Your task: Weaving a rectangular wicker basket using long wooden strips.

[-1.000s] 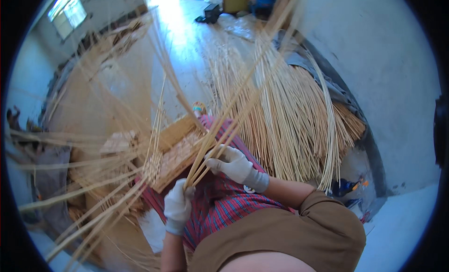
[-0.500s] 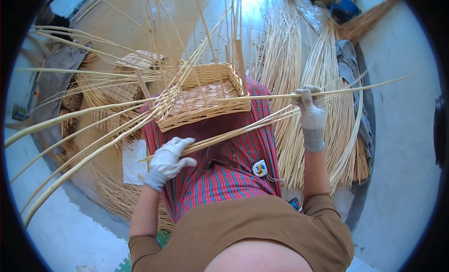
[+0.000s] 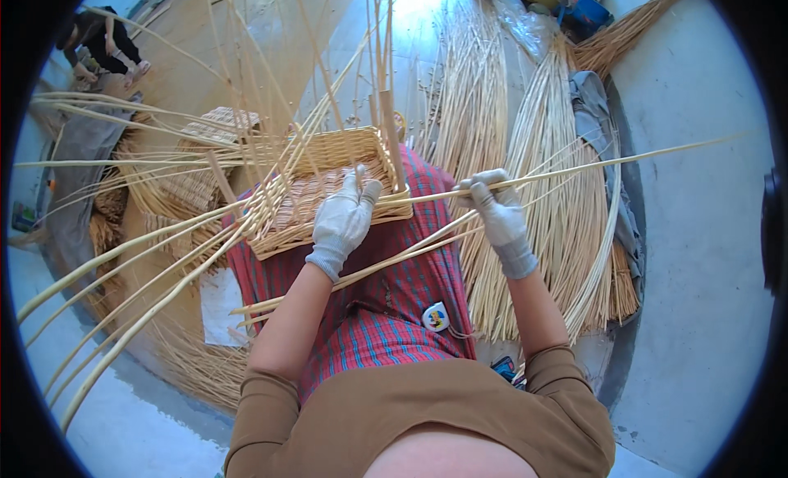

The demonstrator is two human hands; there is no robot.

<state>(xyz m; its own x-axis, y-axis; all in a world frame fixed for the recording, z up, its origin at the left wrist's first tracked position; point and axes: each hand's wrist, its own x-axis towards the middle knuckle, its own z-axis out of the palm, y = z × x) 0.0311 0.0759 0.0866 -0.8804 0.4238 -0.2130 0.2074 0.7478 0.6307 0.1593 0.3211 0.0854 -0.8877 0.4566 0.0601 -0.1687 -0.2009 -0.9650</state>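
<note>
A shallow rectangular wicker basket (image 3: 279, 246) rests on my lap, tilted, with long rods standing up from it and others fanning out to the left. My left hand (image 3: 343, 219), in a white glove, is closed over its near wall, fingertips inside the rim. My right hand (image 3: 497, 205), gloved too, grips a long pale willow rod (image 3: 607, 161) just right of the basket. The rod's thick end meets the basket's near right corner, and its thin tip points far right. Several loose rods (image 3: 394, 258) lie across my lap below both hands.
Bundles of pale rods (image 3: 525, 149) spread over the floor on the right. Woven wicker pieces (image 3: 193, 178) and grey cloth (image 3: 72, 186) lie to the left. A white tape measure (image 3: 436, 317) sits on my checked apron (image 3: 361, 338). Another person (image 3: 107, 43) is at far left.
My left hand has moved up from the loose rods on my lap to the basket's near wall. My right hand has slid left, closer to the basket. The whole view has shifted slightly.
</note>
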